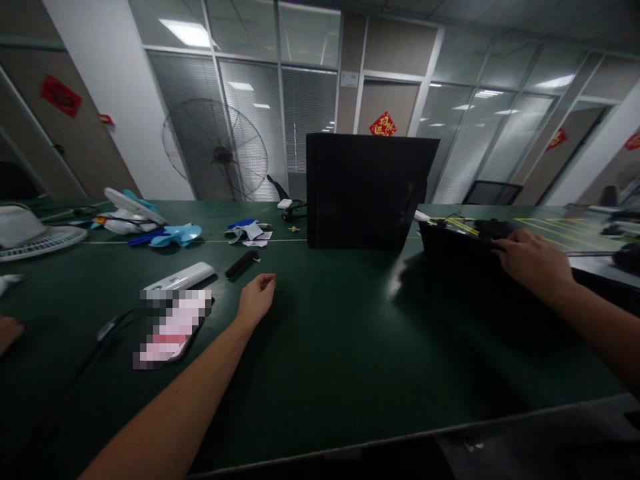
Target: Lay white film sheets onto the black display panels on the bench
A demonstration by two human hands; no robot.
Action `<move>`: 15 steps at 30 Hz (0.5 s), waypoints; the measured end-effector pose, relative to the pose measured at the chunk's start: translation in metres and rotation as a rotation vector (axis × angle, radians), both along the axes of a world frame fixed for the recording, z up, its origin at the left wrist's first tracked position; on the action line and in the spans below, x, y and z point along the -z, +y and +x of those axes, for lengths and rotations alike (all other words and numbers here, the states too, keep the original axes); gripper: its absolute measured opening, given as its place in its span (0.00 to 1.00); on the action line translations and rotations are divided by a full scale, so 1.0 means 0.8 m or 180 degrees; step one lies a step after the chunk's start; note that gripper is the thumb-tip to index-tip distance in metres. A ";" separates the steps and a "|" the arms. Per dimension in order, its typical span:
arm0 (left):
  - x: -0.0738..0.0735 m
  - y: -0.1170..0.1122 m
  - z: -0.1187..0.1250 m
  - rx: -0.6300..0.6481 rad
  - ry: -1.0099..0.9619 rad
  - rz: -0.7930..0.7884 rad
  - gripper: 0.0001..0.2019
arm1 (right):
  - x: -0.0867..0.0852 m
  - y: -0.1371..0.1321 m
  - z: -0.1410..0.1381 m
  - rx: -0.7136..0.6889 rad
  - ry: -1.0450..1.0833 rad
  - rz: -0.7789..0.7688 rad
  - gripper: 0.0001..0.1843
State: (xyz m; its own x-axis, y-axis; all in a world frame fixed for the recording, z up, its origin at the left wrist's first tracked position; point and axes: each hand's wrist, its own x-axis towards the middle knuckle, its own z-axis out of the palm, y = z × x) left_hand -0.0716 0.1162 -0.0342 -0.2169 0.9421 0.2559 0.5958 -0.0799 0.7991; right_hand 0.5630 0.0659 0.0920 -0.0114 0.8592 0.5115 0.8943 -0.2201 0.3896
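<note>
A: State the position of the right hand [537, 263].
B: It is at the right of the green table [320, 347]. The fingers close over the upper edge of a dark panel [447, 247] and grip it. The lower part of the panel merges with shadow.

A: State the position of the left hand [257, 299].
B: It is left of centre, over the near half of the table, with the forearm reaching in from the near edge. The fingers curl inward. I cannot tell whether they close on anything.

A: Locate the black case [367, 193].
B: It stands upright at the far side, between the two hands and apart from both. The dark panel is just to its right.

A: List the items about the left hand.
B: A small black object [241, 264] lies just beyond it. To its left are a long white device [183, 279] and, nearer, a phone [177, 327] with a pixelated surface. A dark cable [113, 327] runs farther left.

A: Identify the remaining items.
B: Light-blue fan blades [177, 235] and a crumpled bundle [250, 231] lie at the far left. Another person's hand [7, 333] shows at the left edge.
</note>
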 end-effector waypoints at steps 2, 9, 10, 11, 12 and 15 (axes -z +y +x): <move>-0.001 -0.001 -0.001 -0.0021 -0.0035 -0.0020 0.15 | -0.006 0.001 0.002 0.0039 0.0070 0.0003 0.26; 0.001 -0.001 0.001 -0.0024 -0.0112 -0.0049 0.15 | -0.034 -0.012 -0.017 -0.0089 0.0024 0.0301 0.26; 0.002 -0.001 0.001 -0.0013 -0.0135 -0.0044 0.15 | -0.038 -0.017 -0.026 -0.0182 0.0004 0.0296 0.26; 0.003 0.000 0.001 -0.0008 -0.0158 -0.0037 0.15 | -0.042 -0.022 -0.037 -0.0266 -0.0028 0.0279 0.26; 0.004 0.000 0.001 -0.0009 -0.0180 -0.0028 0.14 | -0.044 -0.028 -0.050 -0.0340 -0.0072 0.0244 0.26; 0.004 0.002 0.000 -0.0019 -0.0228 -0.0006 0.15 | -0.038 -0.050 -0.090 -0.0442 -0.0208 0.0094 0.23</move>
